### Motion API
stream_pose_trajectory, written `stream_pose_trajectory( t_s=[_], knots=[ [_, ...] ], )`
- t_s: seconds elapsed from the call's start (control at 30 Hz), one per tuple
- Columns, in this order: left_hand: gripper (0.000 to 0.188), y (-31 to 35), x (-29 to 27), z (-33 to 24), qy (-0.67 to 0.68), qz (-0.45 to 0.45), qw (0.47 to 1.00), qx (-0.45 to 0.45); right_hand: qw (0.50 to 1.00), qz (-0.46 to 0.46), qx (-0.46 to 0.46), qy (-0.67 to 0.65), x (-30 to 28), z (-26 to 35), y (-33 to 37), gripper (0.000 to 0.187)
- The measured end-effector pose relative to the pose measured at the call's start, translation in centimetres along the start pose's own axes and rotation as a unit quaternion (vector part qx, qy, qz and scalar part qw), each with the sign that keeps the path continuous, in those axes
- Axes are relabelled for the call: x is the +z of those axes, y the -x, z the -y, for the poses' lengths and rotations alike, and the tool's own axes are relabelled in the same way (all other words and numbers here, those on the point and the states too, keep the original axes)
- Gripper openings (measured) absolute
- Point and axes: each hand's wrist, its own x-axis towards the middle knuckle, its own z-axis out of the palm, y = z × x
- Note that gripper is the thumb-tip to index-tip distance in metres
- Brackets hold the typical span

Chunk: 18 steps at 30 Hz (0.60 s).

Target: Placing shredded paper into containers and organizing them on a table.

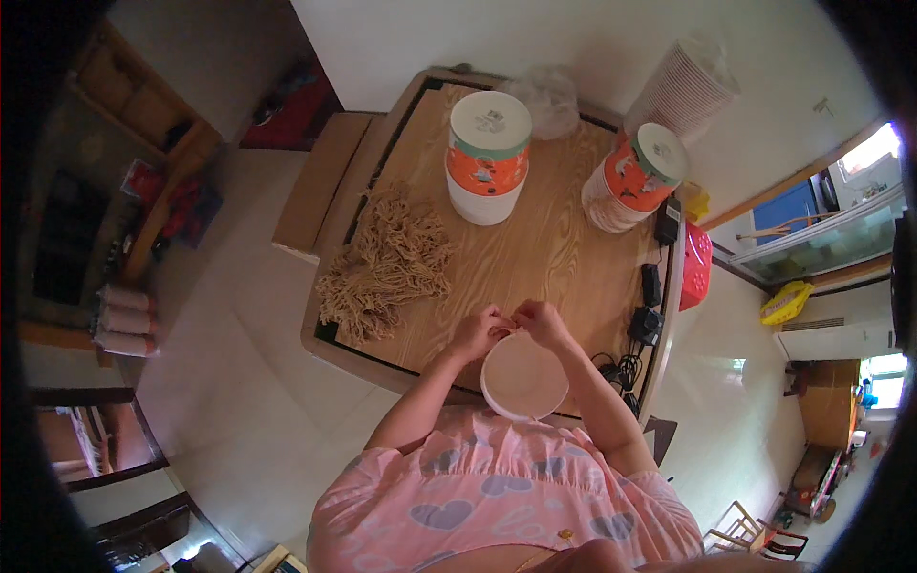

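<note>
A white round paper bucket point(524, 375) is between my forearms at the table's near edge, its pale round face turned up toward me. At its far rim my left hand point(480, 332) and my right hand point(541, 323) meet, both closed with the fingertips pinched together. What sits between the fingers is too small to make out. To the left of my hands lies a loose heap of tan twisted cords point(390, 263). Beyond them stands a stack of upturned paper buckets point(485, 181), the top one orange and green with a white base.
A second stack of buckets point(635, 177) stands at the far right, with nested white tubs point(683, 91) behind it. Black adapters and cables point(646, 327) run along the table's right edge. A clear plastic bag point(544, 100) lies at the back. A red plastic stool point(697, 267) is beside the table.
</note>
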Motion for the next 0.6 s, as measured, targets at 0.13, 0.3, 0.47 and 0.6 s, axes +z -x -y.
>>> stream_pose_trajectory(
  t_s=[0.13, 0.3, 0.47, 0.6],
  knots=[
    [0.010, -0.7, -0.7, -1.4, -0.035, 0.031, 0.999, -0.027, 1.000, -0.006, 0.006, 0.002, 0.0, 0.6, 0.4, 0.017],
    [0.010, -0.4, 0.5, 0.3, 0.224, 0.051, 0.972, -0.053, 1.000, 0.005, 0.012, 0.005, 0.0, 0.8, 0.5, 0.017],
    [0.009, -0.6, 0.6, 0.1, 0.312, 0.103, 0.938, -0.115, 0.999, 0.032, 0.029, -0.028, -0.5, 0.0, 0.7, 0.016],
    [0.009, -0.2, 0.7, 1.1, 0.409, 0.121, 0.889, -0.165, 0.996, 0.040, 0.053, -0.054, -0.6, 0.6, 1.0, 0.017]
  ],
)
